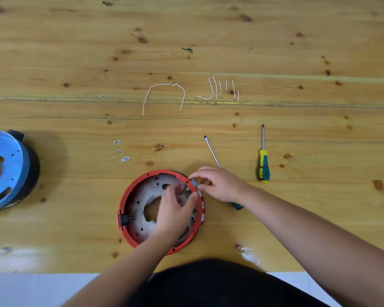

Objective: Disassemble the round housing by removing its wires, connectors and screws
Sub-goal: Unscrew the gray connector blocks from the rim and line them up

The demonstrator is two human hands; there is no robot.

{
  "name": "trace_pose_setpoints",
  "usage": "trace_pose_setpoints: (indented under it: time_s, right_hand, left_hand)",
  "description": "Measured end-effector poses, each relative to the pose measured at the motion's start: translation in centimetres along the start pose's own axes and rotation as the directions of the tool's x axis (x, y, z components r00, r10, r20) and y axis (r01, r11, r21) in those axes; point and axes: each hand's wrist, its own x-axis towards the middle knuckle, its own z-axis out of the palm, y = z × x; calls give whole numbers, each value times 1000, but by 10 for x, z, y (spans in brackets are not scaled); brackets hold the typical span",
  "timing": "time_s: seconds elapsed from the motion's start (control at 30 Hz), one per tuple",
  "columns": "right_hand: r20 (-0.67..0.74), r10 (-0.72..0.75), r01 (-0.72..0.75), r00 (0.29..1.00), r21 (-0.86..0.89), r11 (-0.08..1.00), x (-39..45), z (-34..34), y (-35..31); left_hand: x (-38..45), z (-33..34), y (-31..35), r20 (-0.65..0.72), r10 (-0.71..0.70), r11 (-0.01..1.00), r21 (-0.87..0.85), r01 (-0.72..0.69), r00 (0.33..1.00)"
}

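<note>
Fingertips of the right hand (220,185) pinch a small grey connector (194,183) seated on the upper right rim of the round housing (129,196). The thumb sits below the connector and the curled fingers above it. The left hand (175,209) reaches inside the housing; its thumb presses near the same rim, and its other fingers are blurred, so whether they hold anything cannot be told.

The housing is a shallow red plastic ring with a pale grey floor pierced by holes. It lies flat on the wooden table (75,52), close to the person's body, at bottom centre. It looks light and rigid. The thin rim could flex or crack if levered hard, so the likely best hold is one hand bracing the floor or wall while the other works each small part. More small white connectors (202,210) line the right rim, and a black block (125,218) sits at the left rim.

Beyond it, removed white wires (164,94) lie farther up the table, with tiny white clips (120,150) to the left. A flat-blade screwdriver (212,151) passes under the right hand, and a yellow and teal screwdriver (263,165) lies to the right. A blue disc assembly (7,169) sits at the far left edge.

No readable writing or brand is visible; marks on the clips are too small.
</note>
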Motion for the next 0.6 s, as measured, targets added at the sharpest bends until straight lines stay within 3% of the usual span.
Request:
trace_pose_setpoints:
  time_s: [0.23, 0.4, 0.6]
  right_hand:
    - [31, -145, 147, 989, -343, 928, -5, -6, -4]
    - [-95, -171, 125, 981, -366, 922, -11, 15, -3]
    - [-191, -179, 112, 965, -315, 942, -14, 39, -4]
  left_hand:
    - [16, 2, 7, 120, 90, 990, 96, -101, 989]
    - [25, -17, 0, 238, 144, 956, 218, -198, 960]
    - [22, -24, -6, 187, 136, 983, 93, -156, 973]
